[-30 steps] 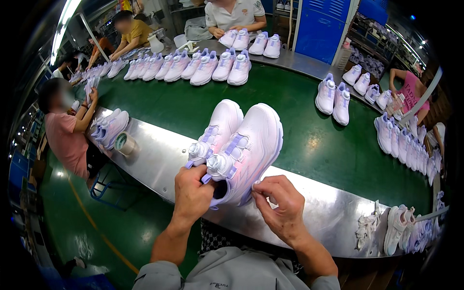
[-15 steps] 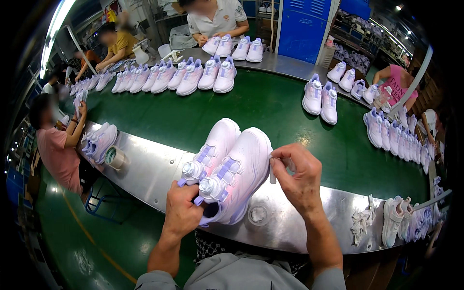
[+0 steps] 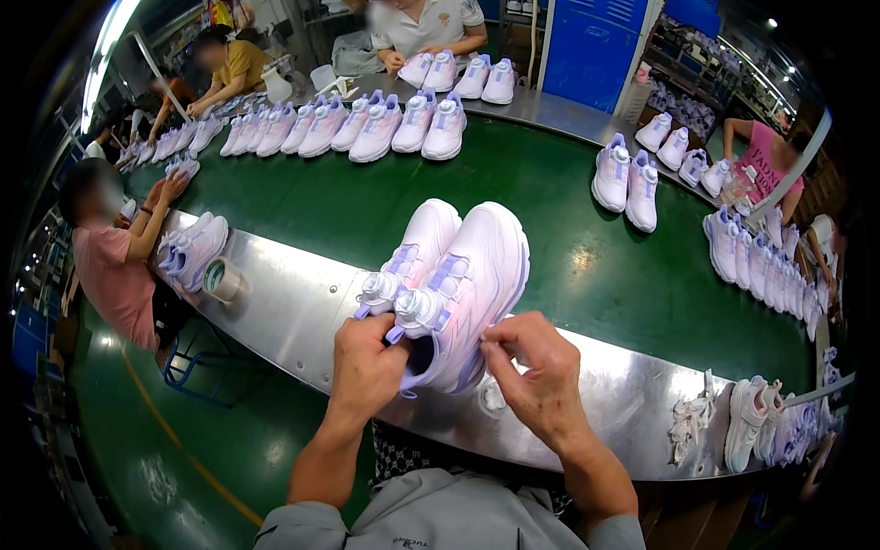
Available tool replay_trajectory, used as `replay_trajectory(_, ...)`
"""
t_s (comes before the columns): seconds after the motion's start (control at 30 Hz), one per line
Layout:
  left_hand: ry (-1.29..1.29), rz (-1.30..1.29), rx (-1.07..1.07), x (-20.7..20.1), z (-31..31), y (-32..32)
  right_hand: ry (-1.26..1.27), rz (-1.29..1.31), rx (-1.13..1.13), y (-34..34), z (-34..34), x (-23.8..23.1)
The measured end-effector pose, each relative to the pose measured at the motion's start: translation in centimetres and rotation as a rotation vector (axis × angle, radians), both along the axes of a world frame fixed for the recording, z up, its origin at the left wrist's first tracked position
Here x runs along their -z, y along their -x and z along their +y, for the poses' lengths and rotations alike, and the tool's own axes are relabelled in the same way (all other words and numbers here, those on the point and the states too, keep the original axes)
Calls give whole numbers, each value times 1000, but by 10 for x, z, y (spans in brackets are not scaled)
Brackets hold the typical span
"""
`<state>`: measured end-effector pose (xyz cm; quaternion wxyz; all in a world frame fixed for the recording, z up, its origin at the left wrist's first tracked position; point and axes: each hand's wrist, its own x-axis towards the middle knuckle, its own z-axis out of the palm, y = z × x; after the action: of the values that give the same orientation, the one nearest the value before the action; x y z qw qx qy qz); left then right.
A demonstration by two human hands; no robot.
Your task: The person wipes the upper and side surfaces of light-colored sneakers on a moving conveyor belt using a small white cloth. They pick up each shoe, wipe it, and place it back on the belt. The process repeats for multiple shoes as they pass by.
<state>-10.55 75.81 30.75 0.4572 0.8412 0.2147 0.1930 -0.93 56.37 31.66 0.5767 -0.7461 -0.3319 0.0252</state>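
A pair of white, pink and lilac sneakers with dial closures is held up over the metal ledge, toes pointing away from me. My left hand [image 3: 368, 363] is closed round their heel and collar ends, gripping both the nearer-right sneaker [image 3: 478, 261] and the left sneaker [image 3: 423, 240]. At the outer side of the right sneaker, low near the sole, my right hand [image 3: 539, 374] is pinched, its fingertips against the shoe. Only a bit of the white scrap of cloth in that pinch shows. Behind the right hand a small clear cup [image 3: 492, 396] is partly hidden.
The green belt [image 3: 339, 206] carries rows of sneakers [image 3: 376, 126] and another pair [image 3: 625, 181]. On the metal ledge [image 3: 284, 284] stand a tape roll [image 3: 223, 278], crumpled white cloths [image 3: 689, 426] and more shoes [image 3: 747, 417]. Several co-workers sit around.
My right hand has moved left and down along the right sneaker, from near its toe to its side. The pair is turned slightly. The seated person at left now holds a shoe lower.
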Motion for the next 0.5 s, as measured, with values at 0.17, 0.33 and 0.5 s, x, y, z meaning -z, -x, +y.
replay_trajectory(0.17, 96, 203, -120, -7, 5, -8, 77, -160, -86, 21, 5, 8)
replay_trajectory(0.33, 152, 63, -180, 1, 13, -24, 117, -457, 7, 38, 19, 30)
replay_trajectory(0.5, 216, 29, -166, 6, 22, -26, 17, -417, 54, 36, 21, 14)
